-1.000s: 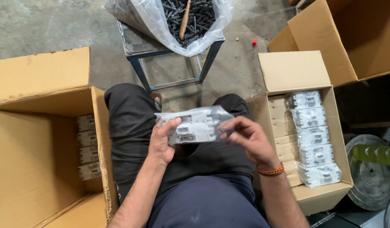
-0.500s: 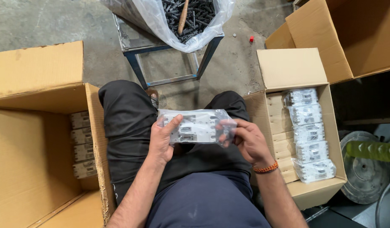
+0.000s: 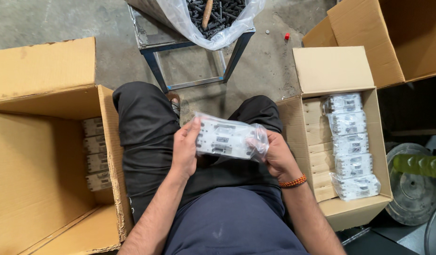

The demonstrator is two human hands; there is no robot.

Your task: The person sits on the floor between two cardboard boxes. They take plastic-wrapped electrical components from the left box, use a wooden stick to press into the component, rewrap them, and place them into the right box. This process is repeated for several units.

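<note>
Both the left hand (image 3: 186,150) and the right hand (image 3: 276,158) are closed on one clear plastic bag of white moulded parts (image 3: 229,139), held above the lap. Right of it, the open cardboard box (image 3: 332,71) holds five similar bagged packs (image 3: 350,146). The parts' details are blurred through the plastic.

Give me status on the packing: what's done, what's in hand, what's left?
Done: five bagged parts lie in a row in the right box. In hand: left hand and right hand hold another part in a clear bag over the lap. Left: unbagged parts are still stacked in the left box.
</note>
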